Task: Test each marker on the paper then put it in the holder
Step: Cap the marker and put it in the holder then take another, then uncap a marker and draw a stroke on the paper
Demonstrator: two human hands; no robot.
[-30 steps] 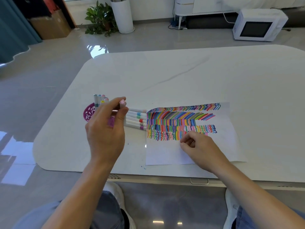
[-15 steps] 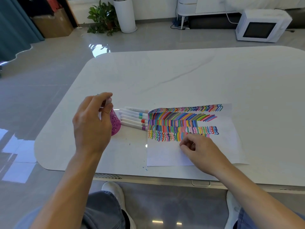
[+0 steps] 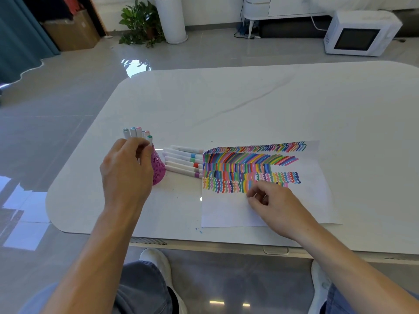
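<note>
A pink perforated holder (image 3: 159,168) stands left of the paper, with several capped markers (image 3: 136,132) upright in it. My left hand (image 3: 127,171) is in front of the holder, its fingertips curled round the shaft of a pink-capped marker (image 3: 146,133) at the rim. Several more white markers (image 3: 183,163) lie side by side between the holder and the paper. The white paper (image 3: 226,211) is covered with rows of coloured test strokes. My right hand (image 3: 274,205) rests on the paper below the strokes, fingers loosely curled and holding nothing.
The white table (image 3: 249,105) has rounded corners and its front edge is close to my knees. Small ink spots mark the tabletop near the paper's lower left corner. On the floor beyond are a plant, a white bin and a microwave.
My left hand has carried the marker left and down into the holder, and the upright markers now show above its fingers. My right hand has stayed on the paper.
</note>
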